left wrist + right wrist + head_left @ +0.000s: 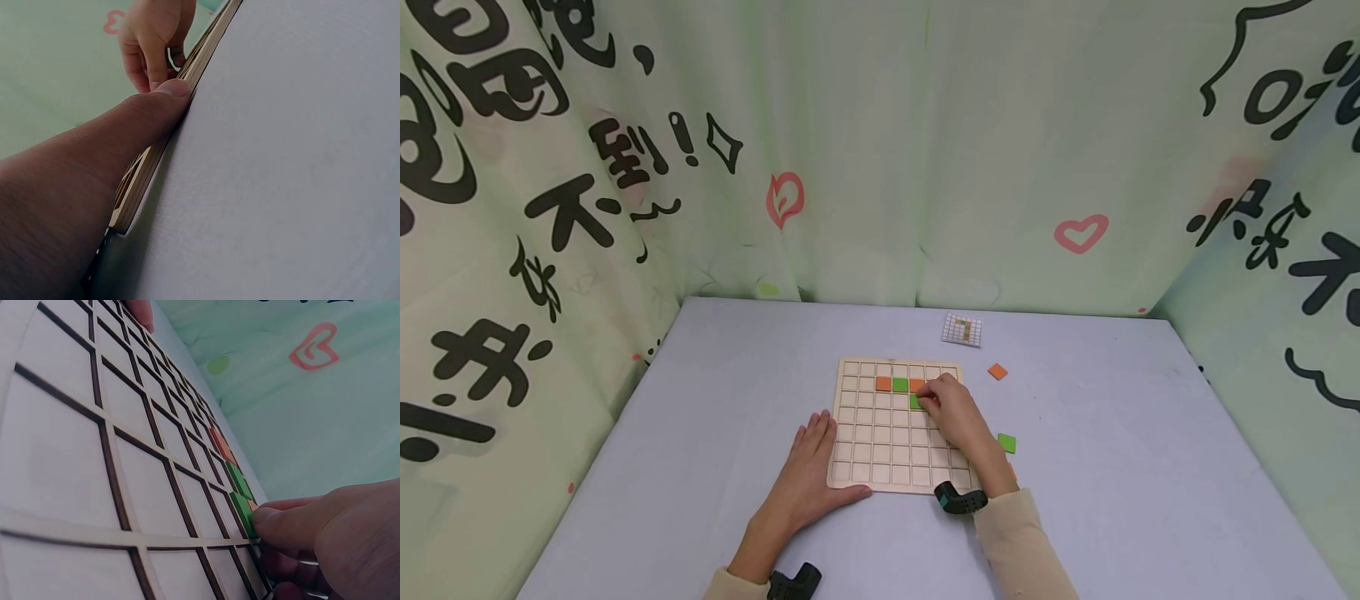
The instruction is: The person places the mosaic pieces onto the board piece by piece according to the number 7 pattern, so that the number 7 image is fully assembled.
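Observation:
A wooden grid board (872,436) lies on the table, with an orange tile (883,384), a green tile (900,385) and another orange tile (917,385) side by side in one row. Just below the last of these sits a second green tile (915,402), which my right hand (955,415) pinches at its edge with thumb and curled fingers. In the right wrist view the thumb (265,515) touches this tile. My left hand (812,467) rests at the board's lower left corner, fingers extended along its side and thumb against the near edge.
A small patterned card (962,330) lies behind the board. To the right are a loose orange tile (997,372) and a loose green tile (1007,443); something orange shows partly behind the right wrist. Printed curtains (985,150) surround the white table (1150,467).

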Available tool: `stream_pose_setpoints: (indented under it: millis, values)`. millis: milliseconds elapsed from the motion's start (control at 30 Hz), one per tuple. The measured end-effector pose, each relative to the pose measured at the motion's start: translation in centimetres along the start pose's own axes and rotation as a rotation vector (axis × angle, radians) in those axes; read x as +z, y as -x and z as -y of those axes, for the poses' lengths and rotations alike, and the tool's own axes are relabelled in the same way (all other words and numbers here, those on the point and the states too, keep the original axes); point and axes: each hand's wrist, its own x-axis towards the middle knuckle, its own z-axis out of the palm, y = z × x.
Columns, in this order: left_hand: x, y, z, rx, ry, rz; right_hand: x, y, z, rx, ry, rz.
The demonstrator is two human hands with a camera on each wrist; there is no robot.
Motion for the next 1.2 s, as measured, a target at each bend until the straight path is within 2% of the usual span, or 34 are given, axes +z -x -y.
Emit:
stream_pose_setpoints:
  millis: [300, 867, 1200]
  values:
    - [0.0, 0.0, 0.0, -0.004, 0.002, 0.0, -0.4, -0.2, -0.2, 0.03, -0.024, -0.003]
    - [0.0, 0.0, -0.1, -0.01, -0.003, -0.001, -1.8, -0.3, -1.7, 0.09, -0.046, -0.122]
    - [0.1, -0.1, 0.0, -0.011, -0.004, 0.001, -2.2, -0.4, -3.2, 0.122, -0.064, -0.194]
